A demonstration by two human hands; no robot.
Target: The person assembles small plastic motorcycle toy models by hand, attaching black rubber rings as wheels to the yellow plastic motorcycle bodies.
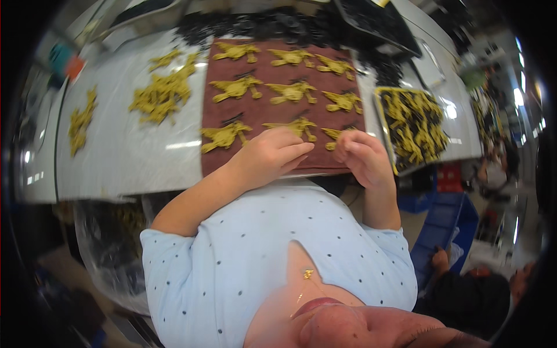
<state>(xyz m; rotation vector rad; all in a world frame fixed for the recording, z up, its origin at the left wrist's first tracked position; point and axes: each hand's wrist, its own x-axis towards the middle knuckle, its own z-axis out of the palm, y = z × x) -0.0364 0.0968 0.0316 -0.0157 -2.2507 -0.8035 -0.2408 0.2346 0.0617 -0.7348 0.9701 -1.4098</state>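
Observation:
Yellow winged toy-figure pieces [293, 91] lie in three rows on a dark red cloth [261, 113], with thin black parts set against several of them. My left hand [281, 149] hovers over the near row, in front of the middle yellow piece [299, 127]. Its fingers stretch to the right, and nothing shows in them. At the near right piece [332, 134], my right hand [366, 155] is closed in a pinch and hides part of that piece. Whatever its fingertips hold is too small to make out.
Loose black parts [249, 28] heap along the cloth's far edge, beside a black bin [377, 26]. On the right stands a yellow-rimmed tray [380, 124] full of yellow and black pieces. Yellow piles [162, 95] lie left. Another person [473, 298] is at lower right.

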